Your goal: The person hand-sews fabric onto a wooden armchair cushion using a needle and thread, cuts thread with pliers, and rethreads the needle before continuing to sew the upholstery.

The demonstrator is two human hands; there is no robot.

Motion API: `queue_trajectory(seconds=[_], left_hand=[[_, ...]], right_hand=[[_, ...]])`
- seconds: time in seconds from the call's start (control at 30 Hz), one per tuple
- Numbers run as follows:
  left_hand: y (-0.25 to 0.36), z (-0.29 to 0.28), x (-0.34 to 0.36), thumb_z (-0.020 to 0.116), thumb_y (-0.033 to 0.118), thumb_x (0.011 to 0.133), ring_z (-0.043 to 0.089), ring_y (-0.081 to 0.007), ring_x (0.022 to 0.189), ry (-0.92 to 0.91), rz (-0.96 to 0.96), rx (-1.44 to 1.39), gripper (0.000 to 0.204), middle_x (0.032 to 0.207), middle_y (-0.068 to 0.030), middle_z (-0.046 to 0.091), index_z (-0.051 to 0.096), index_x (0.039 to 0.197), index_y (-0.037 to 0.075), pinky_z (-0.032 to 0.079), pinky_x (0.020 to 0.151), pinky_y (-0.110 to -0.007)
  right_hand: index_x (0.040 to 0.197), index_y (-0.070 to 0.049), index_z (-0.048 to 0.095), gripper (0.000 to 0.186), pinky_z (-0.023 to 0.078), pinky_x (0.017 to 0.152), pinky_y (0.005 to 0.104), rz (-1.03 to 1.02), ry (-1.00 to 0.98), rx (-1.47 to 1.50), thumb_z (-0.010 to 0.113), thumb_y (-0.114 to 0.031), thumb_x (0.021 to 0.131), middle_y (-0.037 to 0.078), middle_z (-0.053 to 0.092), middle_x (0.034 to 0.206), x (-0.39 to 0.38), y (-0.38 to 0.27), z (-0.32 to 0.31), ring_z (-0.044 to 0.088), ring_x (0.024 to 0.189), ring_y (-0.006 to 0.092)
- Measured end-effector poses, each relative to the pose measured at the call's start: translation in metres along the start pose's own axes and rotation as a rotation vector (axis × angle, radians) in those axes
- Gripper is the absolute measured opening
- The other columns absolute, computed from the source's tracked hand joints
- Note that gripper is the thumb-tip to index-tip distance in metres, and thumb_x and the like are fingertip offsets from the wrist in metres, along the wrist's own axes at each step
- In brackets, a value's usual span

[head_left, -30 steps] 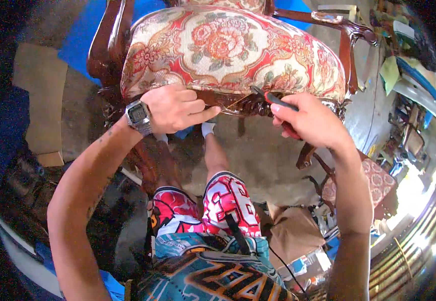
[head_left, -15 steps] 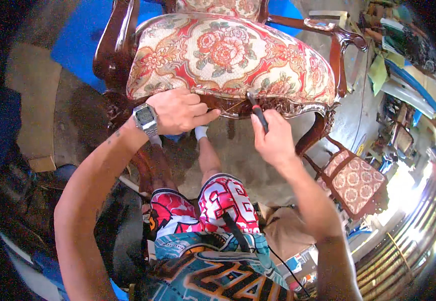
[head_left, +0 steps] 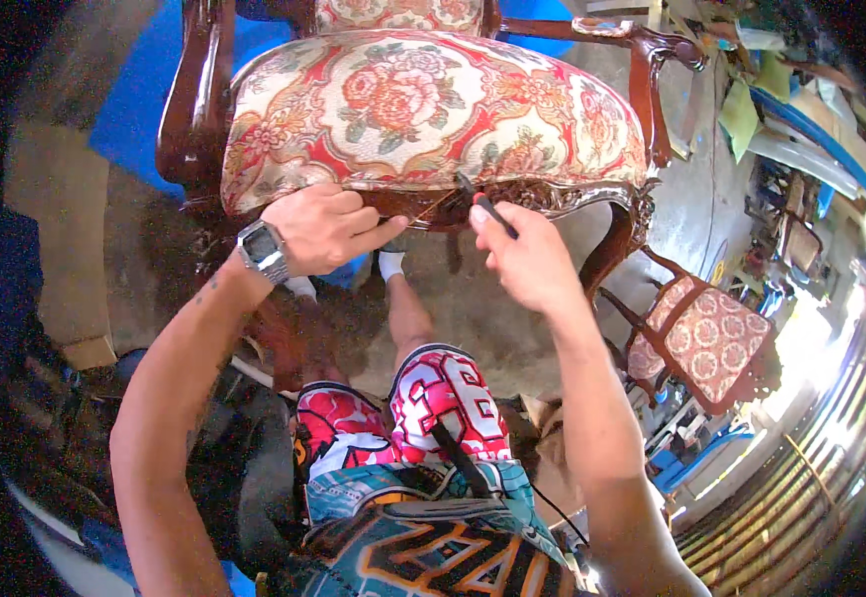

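A carved dark-wood armchair (head_left: pixel 192 129) stands before me, its cushioned seat (head_left: pixel 393 104) covered in red and cream floral cloth. At the seat's front edge my left hand (head_left: pixel 321 231), with a metal wristwatch (head_left: pixel 263 250) on the wrist, is closed. A thin golden strand (head_left: pixel 431 207) runs from its fingertips towards the tool's head along the carved front rail (head_left: pixel 552 199). My right hand (head_left: pixel 527 257) grips a small tool with a black-and-red handle (head_left: pixel 493 212). The tool's metal head meets the lower edge of the cloth; its exact kind is unclear.
A second upholstered chair (head_left: pixel 716 343) lies to the right. Blue sheeting (head_left: pixel 139 114) shows behind the armchair, and a brown board (head_left: pixel 55 219) is at the left. Stacked materials (head_left: pixel 801 109) crowd the far right, with corrugated metal (head_left: pixel 781 507) at the lower right.
The armchair and both hands appear further left in the view. The tool has tilted more towards the left, its head still at the seat's front edge. More of the golden strand shows.
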State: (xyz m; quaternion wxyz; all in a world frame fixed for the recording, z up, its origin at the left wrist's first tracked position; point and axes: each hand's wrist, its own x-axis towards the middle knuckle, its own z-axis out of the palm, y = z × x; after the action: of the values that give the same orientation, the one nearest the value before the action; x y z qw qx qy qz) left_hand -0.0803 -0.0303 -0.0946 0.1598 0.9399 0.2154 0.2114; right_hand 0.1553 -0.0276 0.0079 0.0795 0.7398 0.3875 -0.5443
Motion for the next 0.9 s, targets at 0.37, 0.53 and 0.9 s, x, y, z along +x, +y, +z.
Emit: queue_trajectory(seconds=[0.37,0.53,0.9], left_hand=[[0.000,0.002,0.000,0.052,0.017,0.072,0.048,-0.0110,0.059,-0.008,0.009,0.004,0.047,0.065,0.0051,0.042,0.056,0.119,0.012,0.041,0.053,-0.027],[0.001,0.002,0.002,0.054,0.016,0.070,0.049,-0.0110,0.060,0.003,-0.006,-0.005,0.046,0.066,0.0053,0.044,0.059,0.116,0.013,0.042,0.053,-0.027],[0.000,0.003,0.000,0.054,0.012,0.069,0.049,-0.0119,0.060,0.010,0.011,-0.017,0.046,0.066,0.0042,0.045,0.058,0.115,0.013,0.043,0.053,-0.027]], right_hand=[[0.087,-0.003,0.054,0.026,0.045,0.071,0.0445,-0.619,0.719,-0.442,0.063,-0.027,0.082,0.016,0.049,0.095,0.012,0.045,0.060,0.052,0.086,0.0348],[0.088,-0.003,0.057,0.025,0.045,0.069,0.0429,-0.579,0.713,-0.566,0.061,-0.028,0.084,0.013,0.051,0.093,0.005,0.027,0.041,0.054,0.085,0.0327],[0.082,-0.003,0.057,0.031,0.041,0.050,0.0203,-0.340,-0.306,0.456,0.052,-0.032,0.091,0.001,0.056,0.067,0.009,0.036,-0.016,0.052,0.058,0.0068]])
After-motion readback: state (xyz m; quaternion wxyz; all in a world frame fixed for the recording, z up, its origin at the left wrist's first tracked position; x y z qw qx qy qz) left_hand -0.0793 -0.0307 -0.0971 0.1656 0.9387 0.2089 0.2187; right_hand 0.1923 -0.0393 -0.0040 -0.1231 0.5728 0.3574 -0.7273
